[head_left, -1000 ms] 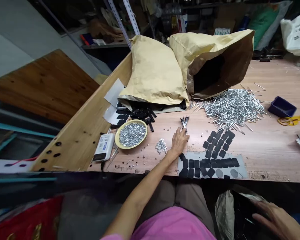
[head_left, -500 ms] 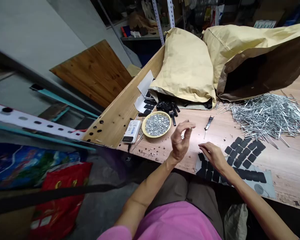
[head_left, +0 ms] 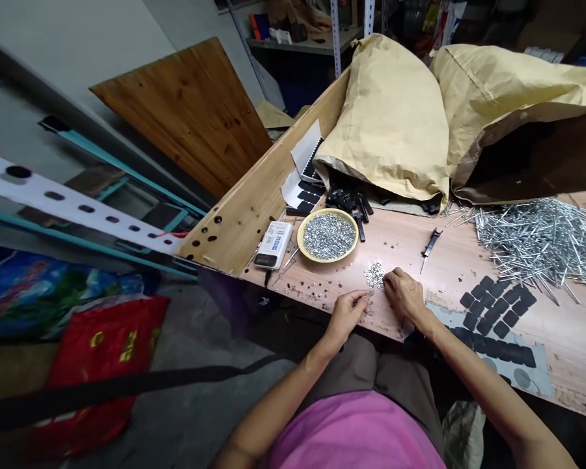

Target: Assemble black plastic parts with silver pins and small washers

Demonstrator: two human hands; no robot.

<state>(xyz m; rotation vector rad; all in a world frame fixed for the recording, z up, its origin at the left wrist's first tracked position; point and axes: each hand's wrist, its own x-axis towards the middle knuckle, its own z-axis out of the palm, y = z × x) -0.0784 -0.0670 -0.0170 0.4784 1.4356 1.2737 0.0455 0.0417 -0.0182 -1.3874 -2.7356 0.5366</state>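
Observation:
A small pile of tiny shiny metal pieces (head_left: pixel 374 272) lies on the table just beyond my hands. My left hand (head_left: pixel 346 318) is closed in a pinch at the near side of the pile; what is between its fingertips is too small to make out. At the pile's right edge, the bent fingers of my right hand (head_left: pixel 404 296) are pressed together, their tips partly hidden. A yellow bowl (head_left: pixel 300 251) full of the same kind of metal pieces stands to the left. Farther right lies a black part with a thin metal rod (head_left: pixel 430 246).
Black rounded pads (head_left: pixel 498 303) lie at the right, some on a grey sheet (head_left: pixel 540 371). Behind them is a heap of metal rods (head_left: pixel 542 234). Two paper sacks (head_left: pixel 395 124) stand at the back, black parts (head_left: pixel 349 200) by one mouth. A white device (head_left: pixel 275 242) sits near the wooden side board (head_left: pixel 254 228).
My left hand has come down from above the table to the near side of the pile. My right hand has moved left to the pile's edge. The view has shifted slightly.

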